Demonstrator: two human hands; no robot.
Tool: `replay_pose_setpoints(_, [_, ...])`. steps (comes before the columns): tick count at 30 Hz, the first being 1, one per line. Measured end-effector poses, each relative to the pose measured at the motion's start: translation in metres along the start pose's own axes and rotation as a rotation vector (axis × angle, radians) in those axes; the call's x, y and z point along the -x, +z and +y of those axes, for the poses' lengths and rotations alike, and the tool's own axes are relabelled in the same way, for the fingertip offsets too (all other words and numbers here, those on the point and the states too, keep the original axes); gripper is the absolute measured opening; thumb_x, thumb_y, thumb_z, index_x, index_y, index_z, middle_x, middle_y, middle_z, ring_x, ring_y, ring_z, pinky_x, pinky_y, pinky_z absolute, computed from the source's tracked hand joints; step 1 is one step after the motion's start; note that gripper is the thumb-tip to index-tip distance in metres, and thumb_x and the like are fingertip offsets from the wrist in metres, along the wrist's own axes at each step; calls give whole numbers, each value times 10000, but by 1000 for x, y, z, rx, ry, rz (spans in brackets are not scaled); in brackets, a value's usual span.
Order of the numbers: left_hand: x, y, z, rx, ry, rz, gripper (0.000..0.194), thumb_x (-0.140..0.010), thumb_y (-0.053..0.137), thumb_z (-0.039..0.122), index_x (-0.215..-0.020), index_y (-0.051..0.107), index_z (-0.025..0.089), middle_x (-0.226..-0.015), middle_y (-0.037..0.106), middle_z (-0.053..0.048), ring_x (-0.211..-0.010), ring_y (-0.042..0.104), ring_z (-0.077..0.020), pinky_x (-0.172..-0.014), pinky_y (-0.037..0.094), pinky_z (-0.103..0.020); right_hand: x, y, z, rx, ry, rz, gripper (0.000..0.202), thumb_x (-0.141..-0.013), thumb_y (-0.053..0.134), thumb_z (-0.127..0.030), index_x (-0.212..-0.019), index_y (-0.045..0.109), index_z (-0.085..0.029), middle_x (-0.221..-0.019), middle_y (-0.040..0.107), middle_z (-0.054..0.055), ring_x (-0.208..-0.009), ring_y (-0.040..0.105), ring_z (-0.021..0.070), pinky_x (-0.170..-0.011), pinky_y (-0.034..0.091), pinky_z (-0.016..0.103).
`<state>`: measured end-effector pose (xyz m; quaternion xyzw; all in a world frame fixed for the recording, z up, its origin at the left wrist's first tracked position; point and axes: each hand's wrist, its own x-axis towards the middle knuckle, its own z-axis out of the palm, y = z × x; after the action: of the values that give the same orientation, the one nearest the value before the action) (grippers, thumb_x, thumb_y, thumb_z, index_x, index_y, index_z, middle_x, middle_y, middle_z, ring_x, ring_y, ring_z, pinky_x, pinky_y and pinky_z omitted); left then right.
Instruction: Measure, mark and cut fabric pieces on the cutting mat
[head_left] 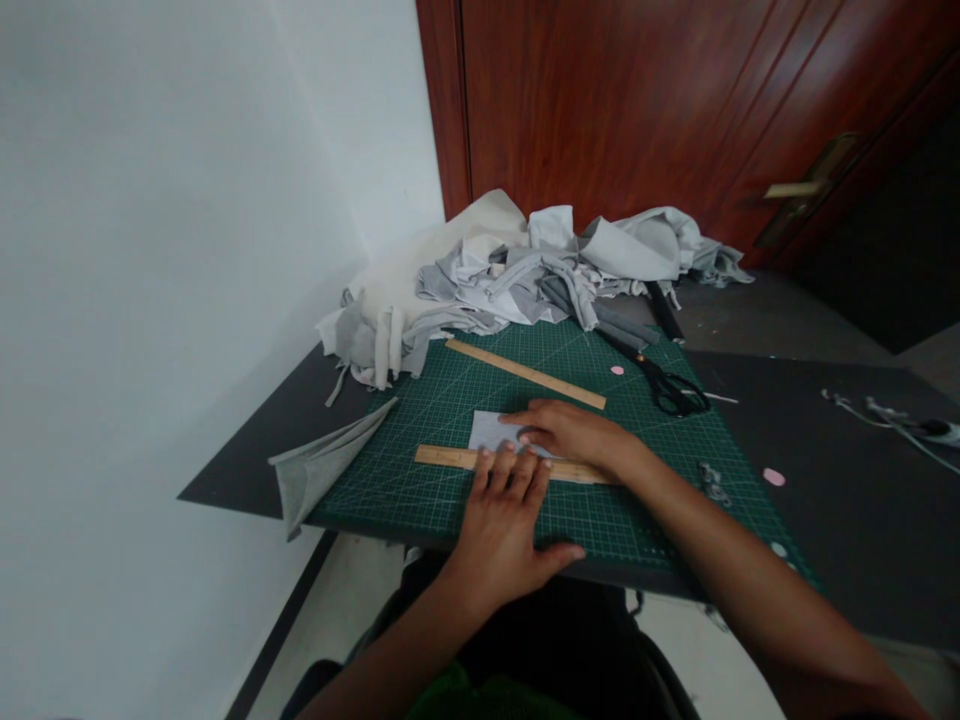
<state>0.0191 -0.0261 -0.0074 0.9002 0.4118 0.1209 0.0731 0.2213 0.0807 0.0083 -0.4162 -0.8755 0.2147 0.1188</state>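
A small light grey fabric piece [489, 428] lies on the green cutting mat [397, 490]. Across its lower part runs a wooden ruler [442, 456]. My left hand [501, 530] lies with fingers spread, its fingertips pressing on the ruler and its thumb out to the right on the mat. Just above the ruler, my right hand [570, 430] rests on the fabric with the index finger stretched out to the left; its other fingers are partly hidden. A second wooden ruler [525, 372] lies slanted farther back on the mat.
Heaped grey and white cloth [510, 280] covers the table's back edge. Black scissors [671, 390] lie at the mat's right, near pink chalk pieces [617, 370]. Folded grey fabric [322, 465] overhangs the front left edge. A cable [892, 425] lies far right.
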Motion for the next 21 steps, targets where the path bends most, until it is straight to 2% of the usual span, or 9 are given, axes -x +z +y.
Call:
replay_pose_setpoints(8, [0, -2, 0, 15, 0, 10, 1014, -859, 472, 863, -1594, 374, 172, -1645, 393, -121, -1560, 235, -384, -1287, 105, -622, 1, 0, -3, -34, 37, 6, 461, -1012, 560, -274, -1471, 599, -300, -1239, 702, 124, -1152, 667, 283, -1015, 500, 424])
replay_pose_setpoints(11, [-1, -2, 0, 21, -6, 3, 1017, -854, 475, 866, -1584, 390, 164, -1635, 411, -121, -1553, 252, -388, -1288, 111, -617, 0, -4, 5, -122, -5, 8, 455, -1010, 550, -289, -1459, 611, -256, -1287, 698, 130, -1162, 661, 272, -1020, 498, 419])
replay_pose_setpoints(13, [-1, -3, 0, 25, -9, 0, 1013, -854, 473, 867, -1580, 399, 165, -1631, 417, -119, -1550, 257, -393, -1287, 108, -619, -1, -8, 15, -255, -57, -13, 475, -1020, 529, -331, -1477, 584, -214, -1283, 706, 124, -1107, 676, 235, -974, 522, 380])
replay_pose_setpoints(16, [-1, -4, 0, 31, -12, -7, 1002, -857, 470, 864, -1573, 413, 166, -1634, 413, -121, -1548, 260, -396, -1286, 105, -623, -1, -17, 32, -487, -39, -22, 535, -1017, 516, -463, -1445, 593, -151, -1101, 750, 98, -880, 695, 176, -801, 565, 316])
replay_pose_setpoints(18, [-1, -4, 0, 35, -14, -11, 1002, -855, 473, 865, -1571, 418, 165, -1634, 412, -123, -1547, 263, -398, -1286, 105, -624, 0, -25, 42, -541, 27, 70, 529, -990, 536, -519, -1308, 680, -122, -966, 751, 80, -774, 677, 164, -722, 560, 297])
replay_pose_setpoints(21, [-2, -4, 0, 38, -13, -10, 1005, -850, 485, 863, -1574, 414, 170, -1635, 412, -118, -1548, 261, -398, -1287, 104, -621, 4, -40, 57, -399, 140, 339, 417, -989, 527, -461, -1136, 741, -135, -868, 745, 62, -735, 665, 176, -694, 535, 293])
